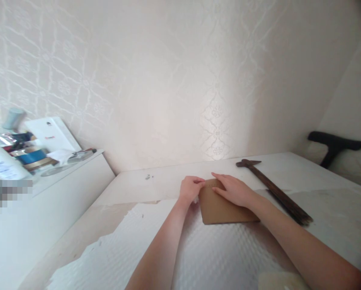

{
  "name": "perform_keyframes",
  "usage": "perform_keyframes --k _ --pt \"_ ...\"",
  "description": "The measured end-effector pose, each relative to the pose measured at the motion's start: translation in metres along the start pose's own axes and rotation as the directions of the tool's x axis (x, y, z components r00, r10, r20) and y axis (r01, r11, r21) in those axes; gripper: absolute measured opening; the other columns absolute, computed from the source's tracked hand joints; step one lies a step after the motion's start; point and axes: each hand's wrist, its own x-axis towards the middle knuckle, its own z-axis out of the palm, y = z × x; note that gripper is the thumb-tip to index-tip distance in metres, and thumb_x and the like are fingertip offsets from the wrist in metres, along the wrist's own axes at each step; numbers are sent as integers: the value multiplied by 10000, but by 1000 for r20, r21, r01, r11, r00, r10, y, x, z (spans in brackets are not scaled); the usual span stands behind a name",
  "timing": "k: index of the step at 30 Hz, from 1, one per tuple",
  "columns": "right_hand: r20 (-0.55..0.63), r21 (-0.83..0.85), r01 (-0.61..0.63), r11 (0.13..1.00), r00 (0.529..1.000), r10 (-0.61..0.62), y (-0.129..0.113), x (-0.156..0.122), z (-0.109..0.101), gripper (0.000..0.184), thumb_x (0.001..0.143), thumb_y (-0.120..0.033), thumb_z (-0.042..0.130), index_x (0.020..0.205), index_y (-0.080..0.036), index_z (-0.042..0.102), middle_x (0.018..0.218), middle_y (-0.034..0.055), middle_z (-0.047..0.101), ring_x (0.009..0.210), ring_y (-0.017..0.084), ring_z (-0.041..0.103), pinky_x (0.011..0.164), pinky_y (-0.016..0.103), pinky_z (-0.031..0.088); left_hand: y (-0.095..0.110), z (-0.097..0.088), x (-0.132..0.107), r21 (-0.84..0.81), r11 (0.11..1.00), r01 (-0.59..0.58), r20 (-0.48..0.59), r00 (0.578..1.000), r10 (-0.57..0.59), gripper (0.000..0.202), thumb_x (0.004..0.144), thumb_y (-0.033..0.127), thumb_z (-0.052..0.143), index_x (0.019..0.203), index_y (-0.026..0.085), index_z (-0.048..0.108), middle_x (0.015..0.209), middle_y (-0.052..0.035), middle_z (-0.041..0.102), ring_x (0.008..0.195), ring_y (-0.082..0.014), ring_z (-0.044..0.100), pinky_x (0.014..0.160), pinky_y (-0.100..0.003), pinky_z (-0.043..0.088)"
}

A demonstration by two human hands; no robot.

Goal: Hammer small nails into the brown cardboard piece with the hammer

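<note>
A stiff brown sheet (225,209), like cardboard or leather, is in front of me on the table. A row of small dark marks runs near its far edge. My left hand (192,187) is closed in a pinch at the far left corner of the sheet, its fingertips touching that edge. Across the sheet's far right part lies my right hand (233,189), thumb and fingers stretched and apart. To the right rests a hammer (268,183) with a dark wooden handle and a rusty head pointing away from me.
Bubble wrap (123,245) covers the near part of the white table (174,175). Several tiny metal bits (148,177) lie at the back. A white cabinet (77,189) at left carries a white box (52,135) and rolls of tape (32,156). A black T-shaped handle (334,144) stands at right.
</note>
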Motion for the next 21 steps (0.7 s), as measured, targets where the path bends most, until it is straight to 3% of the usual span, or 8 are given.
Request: perform_keyframes --k 5,16,21 --pt "-6 -68 -55 996 998 55 9 2 -5 518 899 -370 437 1353 -123 472 1253 160 586 1148 276 540 990 405 393 1 -1 -2 25 1000 5 -22 1000 -4 133 784 205 636 857 197 747 915 -18 738 886 -137 662 829 -201 472" --pt "22 -65 -49 997 998 50 14 4 -7 473 894 -347 448 1293 -109 538 1261 151 585 1152 273 539 1000 393 386 0 3 -3 62 998 22 -50 999 -19 128 776 224 648 853 212 749 917 -13 736 874 -143 658 839 -218 471" --pt "-25 -135 -109 985 994 106 12 2 -13 453 902 -333 449 1282 -108 552 1226 156 605 1126 290 552 967 407 407 -3 4 -1 75 997 6 -49 999 -2 120 773 247 653 839 218 749 905 -12 736 850 -145 658 821 -222 474"
